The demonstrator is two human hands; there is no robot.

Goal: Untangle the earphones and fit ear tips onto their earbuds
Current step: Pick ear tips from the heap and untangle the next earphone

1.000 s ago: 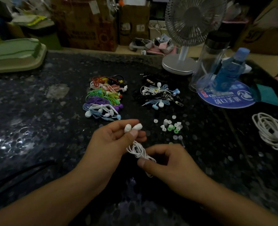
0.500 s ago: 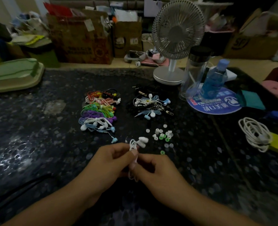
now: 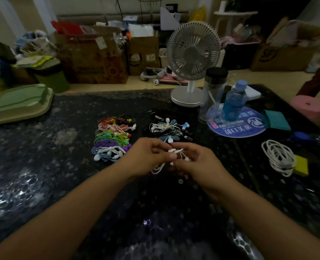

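Observation:
My left hand (image 3: 148,158) and my right hand (image 3: 196,162) meet above the dark table, both pinching one pair of white earphones (image 3: 176,152). Its cord hangs in loops (image 3: 158,167) below the hands. A green ear tip (image 3: 180,181) lies on the table just under them; the other loose tips are hidden behind my hands. A pile of coloured earphones (image 3: 112,139) lies beyond my left hand. A second pile of white, blue and black earphones (image 3: 167,127) lies beyond my right hand.
A white desk fan (image 3: 192,61) stands at the table's far edge. Beside it are a clear tumbler (image 3: 211,94) and a blue bottle (image 3: 232,102) on a round blue mat (image 3: 249,128). A coiled white cable (image 3: 279,158) lies right; a green tray (image 3: 16,102) far left.
Both hands have moved forward and closer together with the white earphones, now covering most of the loose ear tips. The camera has tilted up, showing more of the room.

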